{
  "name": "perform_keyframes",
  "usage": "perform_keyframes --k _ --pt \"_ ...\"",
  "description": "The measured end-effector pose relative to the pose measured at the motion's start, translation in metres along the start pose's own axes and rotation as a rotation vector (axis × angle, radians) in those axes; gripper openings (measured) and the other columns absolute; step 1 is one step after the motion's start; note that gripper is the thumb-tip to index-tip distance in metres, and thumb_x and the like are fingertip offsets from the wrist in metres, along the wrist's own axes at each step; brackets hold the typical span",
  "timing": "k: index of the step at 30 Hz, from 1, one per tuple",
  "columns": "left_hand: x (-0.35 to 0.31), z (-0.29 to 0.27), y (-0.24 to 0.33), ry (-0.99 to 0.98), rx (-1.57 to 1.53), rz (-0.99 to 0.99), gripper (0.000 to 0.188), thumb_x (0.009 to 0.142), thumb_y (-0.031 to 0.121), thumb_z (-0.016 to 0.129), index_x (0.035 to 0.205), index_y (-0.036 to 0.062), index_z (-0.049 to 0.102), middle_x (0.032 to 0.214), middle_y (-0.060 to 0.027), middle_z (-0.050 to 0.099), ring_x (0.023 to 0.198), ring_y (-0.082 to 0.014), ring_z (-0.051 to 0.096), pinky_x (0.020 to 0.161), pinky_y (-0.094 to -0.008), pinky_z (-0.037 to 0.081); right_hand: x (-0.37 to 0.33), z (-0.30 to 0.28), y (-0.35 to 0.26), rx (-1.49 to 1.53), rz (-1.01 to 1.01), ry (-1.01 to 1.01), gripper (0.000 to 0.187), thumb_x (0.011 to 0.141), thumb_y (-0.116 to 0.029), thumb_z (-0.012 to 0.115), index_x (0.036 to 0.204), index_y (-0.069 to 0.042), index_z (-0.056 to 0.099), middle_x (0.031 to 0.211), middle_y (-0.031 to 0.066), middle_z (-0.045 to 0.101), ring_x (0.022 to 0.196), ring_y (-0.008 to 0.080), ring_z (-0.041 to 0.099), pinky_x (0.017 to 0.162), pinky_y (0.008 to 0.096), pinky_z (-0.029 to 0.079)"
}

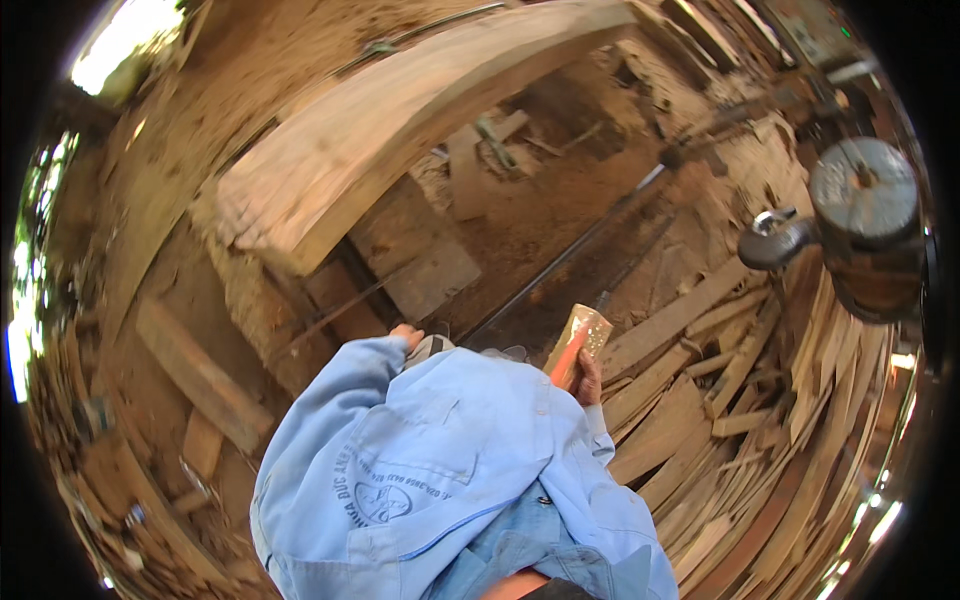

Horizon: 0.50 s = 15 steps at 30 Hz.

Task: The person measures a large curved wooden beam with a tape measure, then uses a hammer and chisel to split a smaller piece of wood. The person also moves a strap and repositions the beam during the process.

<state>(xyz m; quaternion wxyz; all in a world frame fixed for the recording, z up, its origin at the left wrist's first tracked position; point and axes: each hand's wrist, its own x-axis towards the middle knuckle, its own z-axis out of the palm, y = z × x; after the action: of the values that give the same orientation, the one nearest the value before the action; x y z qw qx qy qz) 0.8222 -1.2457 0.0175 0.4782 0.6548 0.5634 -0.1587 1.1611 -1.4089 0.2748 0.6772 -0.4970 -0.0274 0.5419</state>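
My right hand (589,380) is closed around a boxy piece (582,338) with a speckled gold-brown face and an orange-red side, held upright close to my body. Its kind does not show clearly. Only a bit of my left hand (407,334) shows past the blue sleeve, low in front of me; its fingers are mostly hidden. Beyond my hands, a long thick slab of pale wood (400,110) lies raised, curving from the left toward the far right. A flat square board (420,250) rests below its near edge.
Loose wood strips and offcuts (690,430) are heaped on my right. A thin dark rail (570,258) crosses the dusty ground ahead. At the right stands a machine with a round grey metal part (864,186). Timber pieces (200,375) lie on the left.
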Motion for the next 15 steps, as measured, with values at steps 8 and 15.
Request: perform_keyframes --k 8,15 --pt "-0.003 -0.016 0.024 -0.031 -0.031 -0.078 0.045 0.083 0.043 0.053 0.097 0.0035 0.069 0.100 -0.0168 0.066 0.098 -0.0323 0.062 0.088 -0.0376 0.046 -0.007 0.005 -0.006 0.057 -0.066 -0.055 0.037 0.084 -0.018 0.062 0.117 -0.002 0.052 0.104 0.0059 0.062 0.090 0.0168 0.061 0.080 0.0309 0.050" --pt "0.021 -0.026 0.062 -0.114 -0.020 0.032 0.046 0.084 0.045 0.053 0.104 0.0057 0.067 0.109 -0.0167 0.064 0.106 -0.0333 0.058 0.092 -0.0382 0.044 -0.011 0.013 -0.005 0.088 -0.078 0.011 0.035 0.084 -0.017 0.063 0.114 -0.002 0.054 0.101 0.0055 0.063 0.086 0.0160 0.062 0.079 0.0306 0.051"
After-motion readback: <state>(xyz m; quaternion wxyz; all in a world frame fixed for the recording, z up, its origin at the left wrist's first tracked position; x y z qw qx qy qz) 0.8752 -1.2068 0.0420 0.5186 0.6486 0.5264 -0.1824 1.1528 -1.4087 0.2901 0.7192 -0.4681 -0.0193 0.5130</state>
